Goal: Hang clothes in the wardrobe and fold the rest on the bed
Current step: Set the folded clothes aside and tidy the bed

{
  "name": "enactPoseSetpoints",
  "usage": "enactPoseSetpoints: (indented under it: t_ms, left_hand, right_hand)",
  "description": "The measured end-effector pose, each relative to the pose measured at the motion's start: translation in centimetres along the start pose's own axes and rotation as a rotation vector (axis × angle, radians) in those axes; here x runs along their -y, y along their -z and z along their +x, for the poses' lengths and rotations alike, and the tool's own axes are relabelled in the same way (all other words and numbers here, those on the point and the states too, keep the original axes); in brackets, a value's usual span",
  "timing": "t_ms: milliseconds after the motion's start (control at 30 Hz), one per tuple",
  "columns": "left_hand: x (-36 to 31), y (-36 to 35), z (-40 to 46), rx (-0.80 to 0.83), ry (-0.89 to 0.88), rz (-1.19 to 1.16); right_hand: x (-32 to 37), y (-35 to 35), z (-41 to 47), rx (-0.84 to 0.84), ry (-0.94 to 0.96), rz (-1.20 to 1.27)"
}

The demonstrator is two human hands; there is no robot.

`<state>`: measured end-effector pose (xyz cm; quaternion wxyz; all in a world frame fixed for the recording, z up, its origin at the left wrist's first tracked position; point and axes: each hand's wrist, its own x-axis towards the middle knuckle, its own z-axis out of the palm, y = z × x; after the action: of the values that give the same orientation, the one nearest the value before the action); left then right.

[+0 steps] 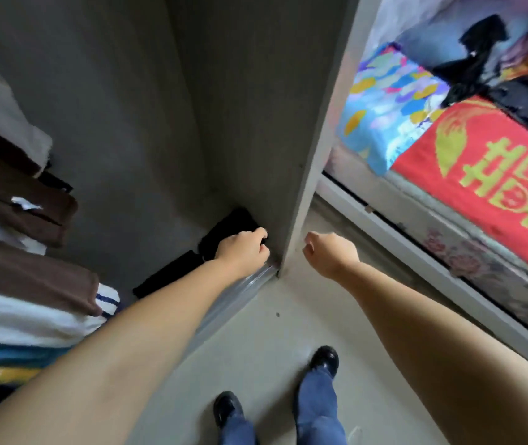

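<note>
I look down into an open grey wardrobe (147,123). My left hand (243,250) reaches inside it with its fingers curled, in front of a black folded cloth (230,224) on the wardrobe floor; I see nothing in its grip. A second black cloth (166,274) lies beside that one. My right hand (330,253) hangs outside the wardrobe's side panel (314,149), curled into a loose fist and holding nothing. Brown and white clothes (15,200) hang at the left. A black garment (494,78) lies crumpled on the bed (487,187).
The bed at the right carries a red cover with yellow characters and a blue patterned pillow (388,107). Its frame (416,239) runs along the grey floor (269,342). My two black shoes stand on the floor in front of the wardrobe's sliding track (240,293).
</note>
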<state>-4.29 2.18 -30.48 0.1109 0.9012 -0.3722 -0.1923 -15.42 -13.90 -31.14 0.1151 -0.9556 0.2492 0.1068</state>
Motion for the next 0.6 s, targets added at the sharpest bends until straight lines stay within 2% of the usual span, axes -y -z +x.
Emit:
enactPoseSetpoints:
  t_ms: [267, 433, 600]
  left_hand:
    - [-19.8, -1.1, 4.5, 0.043, -0.452, 0.179]
    - [-34.6, -4.0, 8.0, 0.059, -0.598, 0.275]
    - [-45.7, -6.9, 9.9, 0.111, -0.699, 0.288]
  right_hand:
    - [-16.7, 4.4, -7.9, -0.097, -0.281, 0.035]
    - [-30.6, 7.1, -12.8, -0.139, -0.443, 0.05]
    - [-41.2, 8.6, -17.8, -0.114, -0.577, 0.044]
